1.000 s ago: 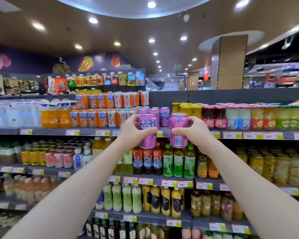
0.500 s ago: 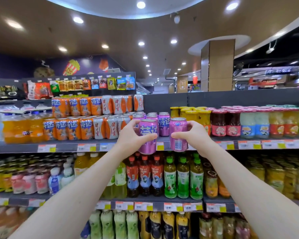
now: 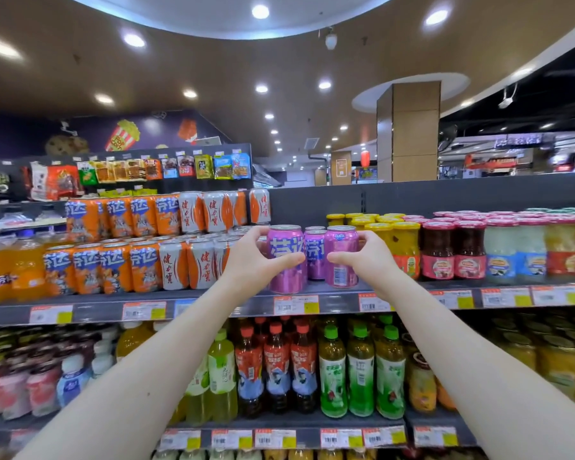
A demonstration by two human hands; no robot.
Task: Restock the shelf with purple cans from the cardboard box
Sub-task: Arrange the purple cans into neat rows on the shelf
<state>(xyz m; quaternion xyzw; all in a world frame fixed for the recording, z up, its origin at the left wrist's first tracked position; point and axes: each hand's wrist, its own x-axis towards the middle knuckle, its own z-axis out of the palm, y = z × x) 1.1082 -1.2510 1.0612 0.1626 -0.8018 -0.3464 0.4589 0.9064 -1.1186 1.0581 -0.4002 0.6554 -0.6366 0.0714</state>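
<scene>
1. Here, in the head view, both bare arms reach up and forward to the top shelf (image 3: pixel 332 302) of a drinks aisle.
2. The left hand (image 3: pixel 251 260) is wrapped around a purple can (image 3: pixel 285 258), thumb across its front and fingers behind; the can stands upright with its base at the shelf's near edge.
3. The right hand (image 3: pixel 367 257) grips a second purple can (image 3: pixel 341 257) from the right side, thumb on the front; this can is also upright, just right of the first.
4. Between the two held cans, a little farther back, more purple cans (image 3: pixel 314 257) stand on the shelf.
5. To the left sit white-and-orange cans (image 3: pixel 193 263) and orange cans (image 3: pixel 87 270), with another layer stacked on top.
6. To the right stand jars of yellow fruit (image 3: pixel 400 247) and red-labelled jars (image 3: pixel 452 250).
7. The shelf below holds red-capped bottles (image 3: pixel 276 366) and green-capped bottles (image 3: pixel 359 370).
8. The cardboard box is out of view.
</scene>
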